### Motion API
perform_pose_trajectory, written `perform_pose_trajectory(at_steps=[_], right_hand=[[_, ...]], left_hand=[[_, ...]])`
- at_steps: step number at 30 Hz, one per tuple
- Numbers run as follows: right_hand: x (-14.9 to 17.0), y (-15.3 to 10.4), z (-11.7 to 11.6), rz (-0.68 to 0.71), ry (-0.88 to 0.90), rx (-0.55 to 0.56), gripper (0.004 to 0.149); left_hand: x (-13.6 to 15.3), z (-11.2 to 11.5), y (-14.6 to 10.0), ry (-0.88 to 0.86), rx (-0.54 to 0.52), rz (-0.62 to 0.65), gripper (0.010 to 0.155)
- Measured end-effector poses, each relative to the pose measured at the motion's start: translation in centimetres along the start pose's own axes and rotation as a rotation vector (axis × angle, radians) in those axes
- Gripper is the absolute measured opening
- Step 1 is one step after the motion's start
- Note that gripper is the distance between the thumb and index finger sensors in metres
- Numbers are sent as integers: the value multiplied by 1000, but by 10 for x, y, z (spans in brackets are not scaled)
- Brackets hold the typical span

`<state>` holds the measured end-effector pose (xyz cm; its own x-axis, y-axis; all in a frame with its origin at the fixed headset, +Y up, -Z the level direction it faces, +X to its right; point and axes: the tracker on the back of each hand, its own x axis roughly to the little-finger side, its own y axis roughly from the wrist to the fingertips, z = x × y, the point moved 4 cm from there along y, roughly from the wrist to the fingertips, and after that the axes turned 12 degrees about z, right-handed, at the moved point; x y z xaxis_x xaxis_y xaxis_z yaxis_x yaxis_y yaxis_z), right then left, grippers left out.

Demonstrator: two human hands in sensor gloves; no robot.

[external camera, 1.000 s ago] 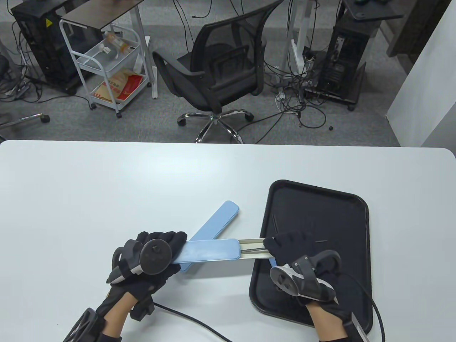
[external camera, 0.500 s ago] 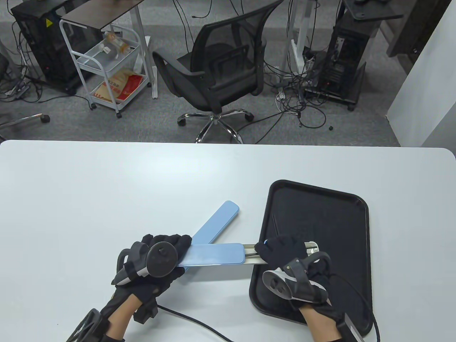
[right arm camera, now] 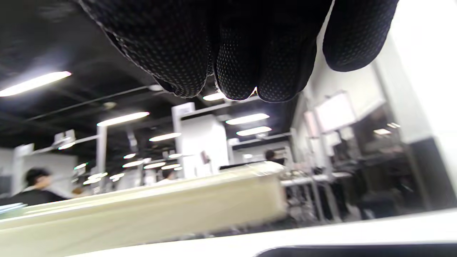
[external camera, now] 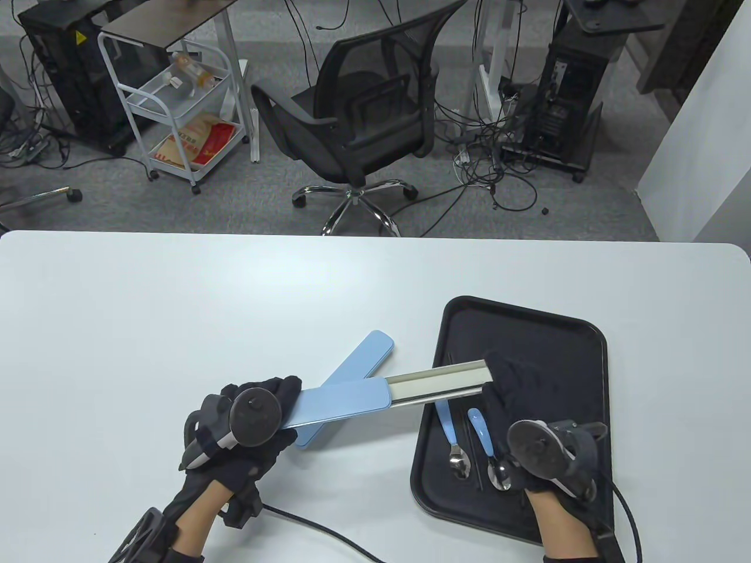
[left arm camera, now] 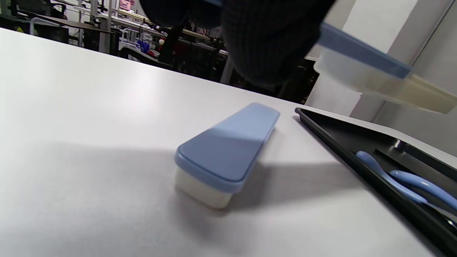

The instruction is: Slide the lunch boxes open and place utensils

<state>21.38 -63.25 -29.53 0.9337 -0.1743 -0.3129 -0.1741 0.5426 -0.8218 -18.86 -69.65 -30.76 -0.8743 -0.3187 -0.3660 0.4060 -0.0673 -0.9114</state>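
My left hand (external camera: 276, 399) grips the blue-lidded end of a slid-open lunch box (external camera: 343, 402) and holds it tilted above the table. Its cream inner tray (external camera: 437, 384) sticks out over the black tray (external camera: 528, 334) and looks empty. My right hand (external camera: 504, 375) is at the inner tray's far end with fingers stretched out. In the right wrist view the fingers (right arm camera: 235, 53) hang above the cream tray (right arm camera: 142, 214) with nothing between them. Two blue-handled spoons (external camera: 450, 434) (external camera: 486, 443) lie on the black tray. A second, closed blue box (external camera: 358, 360) lies on the table beneath the held one.
The closed box (left arm camera: 228, 150) lies left of the black tray's rim (left arm camera: 332, 132) in the left wrist view, with the spoons (left arm camera: 389, 178) inside the tray. A glove cable (external camera: 328, 528) trails along the table's near edge. An office chair (external camera: 364, 117) stands beyond the far edge.
The box's open end has swung away from me and up. My right hand has come off the inner tray's middle and moved right. Two spoons now lie on the black tray.
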Motion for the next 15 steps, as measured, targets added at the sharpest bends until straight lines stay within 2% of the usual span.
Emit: perform_pose_trajectory(at_steps=[2, 6, 8, 15], right_hand=[[17, -3, -8, -90, 36, -27, 57], [51, -13, -43, -277, 94, -216, 65], [62, -19, -60, -347, 139, -267, 67], [77, -27, -94, -435, -14, -451, 75]], left_hand=[[3, -2, -1, -10, -20, -22, 83], [11, -6, -3, -28, -57, -82, 83], [15, -7, -4, -41, -64, -96, 83], [20, -4, -2, -59, -47, -95, 83]])
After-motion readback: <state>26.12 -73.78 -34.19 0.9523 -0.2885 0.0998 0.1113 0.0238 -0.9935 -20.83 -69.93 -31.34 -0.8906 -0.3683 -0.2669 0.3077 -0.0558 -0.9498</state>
